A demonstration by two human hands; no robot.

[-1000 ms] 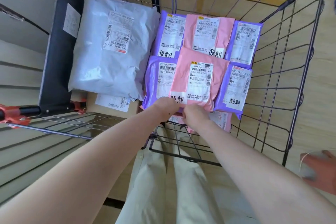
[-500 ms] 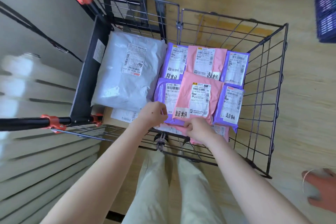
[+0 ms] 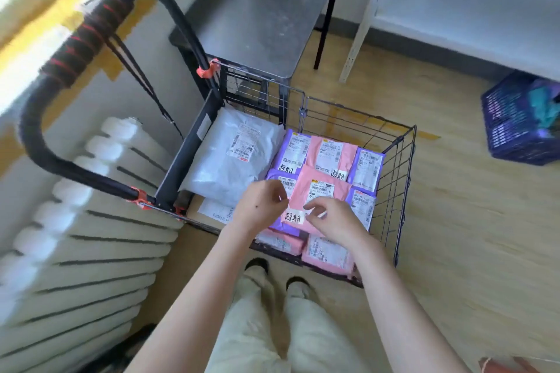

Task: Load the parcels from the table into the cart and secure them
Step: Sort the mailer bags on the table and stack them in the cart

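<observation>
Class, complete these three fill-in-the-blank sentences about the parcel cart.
1. The biggest parcel in the wire cart is ____.
2. The left hand and right hand hover above a ____ mailer with a handwritten tag.
3. The cart's black handle carries ____ bands.
Missing words: white; pink; red.

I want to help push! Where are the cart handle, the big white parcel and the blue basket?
cart handle [image 3: 81,42]: head view, striped black grip.
big white parcel [image 3: 218,168]: head view, wrinkled middle of wrapper.
blue basket [image 3: 509,136]: head view, its front mesh wall.

Head view — steeply down, close
</observation>
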